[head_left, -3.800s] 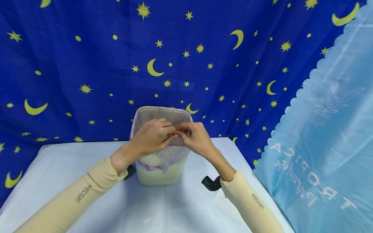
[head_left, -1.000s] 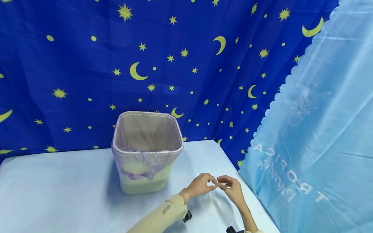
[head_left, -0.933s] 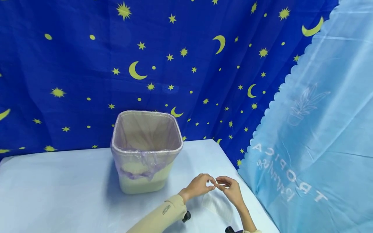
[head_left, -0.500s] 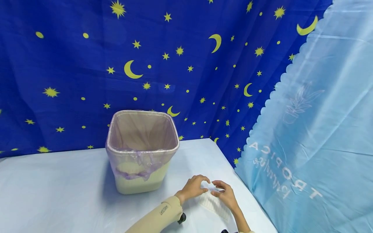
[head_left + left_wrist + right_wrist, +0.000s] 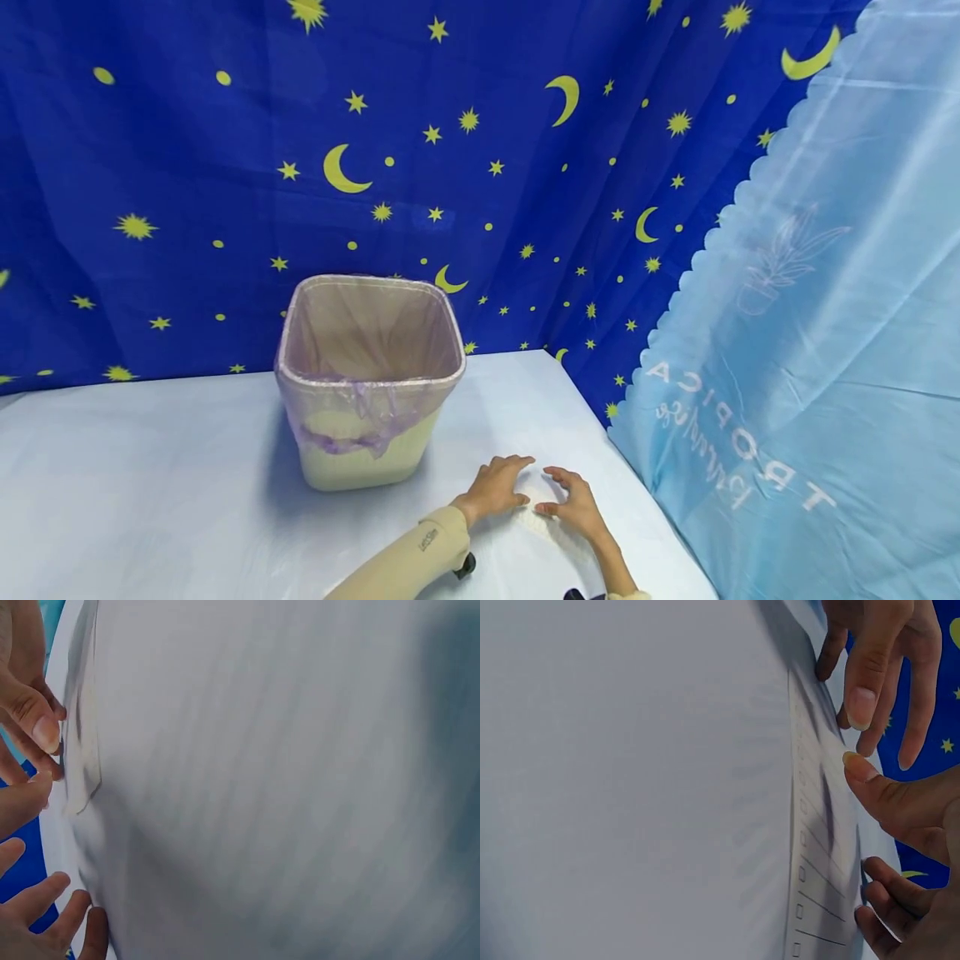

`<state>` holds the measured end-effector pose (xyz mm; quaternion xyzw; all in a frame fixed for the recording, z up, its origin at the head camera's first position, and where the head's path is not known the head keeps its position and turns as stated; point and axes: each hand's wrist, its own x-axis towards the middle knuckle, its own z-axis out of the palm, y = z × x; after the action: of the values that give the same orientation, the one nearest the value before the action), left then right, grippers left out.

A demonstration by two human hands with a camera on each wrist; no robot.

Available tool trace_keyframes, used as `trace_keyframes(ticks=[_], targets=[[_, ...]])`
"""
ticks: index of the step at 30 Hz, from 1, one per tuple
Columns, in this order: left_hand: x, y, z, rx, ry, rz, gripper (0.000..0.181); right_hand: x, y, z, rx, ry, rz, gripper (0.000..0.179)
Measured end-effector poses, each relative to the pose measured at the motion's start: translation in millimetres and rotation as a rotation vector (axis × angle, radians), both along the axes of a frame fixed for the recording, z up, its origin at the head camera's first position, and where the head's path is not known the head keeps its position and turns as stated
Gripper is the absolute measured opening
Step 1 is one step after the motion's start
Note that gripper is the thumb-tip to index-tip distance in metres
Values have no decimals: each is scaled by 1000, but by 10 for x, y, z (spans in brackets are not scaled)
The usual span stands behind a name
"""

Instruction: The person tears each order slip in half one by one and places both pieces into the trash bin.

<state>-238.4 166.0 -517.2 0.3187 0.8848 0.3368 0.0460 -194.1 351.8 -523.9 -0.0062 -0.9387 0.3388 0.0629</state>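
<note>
Both hands hover at the right part of the table, close over a sheet of paper. My left hand (image 5: pixel 495 486) has its thumb and fingers spread in a loose curve, with nothing between them. Facing it, my right hand (image 5: pixel 576 504) is likewise spread, its thumb toward the left hand. A narrow gap separates their fingertips. The white paper (image 5: pixel 814 885) carries printed lines and a column of small boxes; in the head view the right hand and forearm partly cover it. To the left stands a pale bin (image 5: pixel 360 467) with a translucent purple bag (image 5: pixel 341 443) folded over its rim.
A white cloth covers the table (image 5: pixel 150 483). Behind the bin hangs a blue curtain (image 5: pixel 420 108) with yellow moons and stars. At the right, a light blue curtain (image 5: pixel 847 333) slants along the table's edge.
Both hands were together over the bin's front rim, then moved right and down to the paper. Their fingertips, close together a second ago, have since spread apart.
</note>
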Motion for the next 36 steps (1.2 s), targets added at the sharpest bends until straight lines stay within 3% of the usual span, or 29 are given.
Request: trace_keyframes(ticks=[13, 27, 36], targets=[[-5, 22, -51, 0, 41, -21, 58, -4, 13, -81, 51, -25, -28, 54], [10, 7, -35, 17, 23, -5, 36, -17, -7, -113, -80, -19, 34, 33], [2, 62, -100, 10, 23, 7, 27, -5, 17, -157, -88, -42, 39, 21]])
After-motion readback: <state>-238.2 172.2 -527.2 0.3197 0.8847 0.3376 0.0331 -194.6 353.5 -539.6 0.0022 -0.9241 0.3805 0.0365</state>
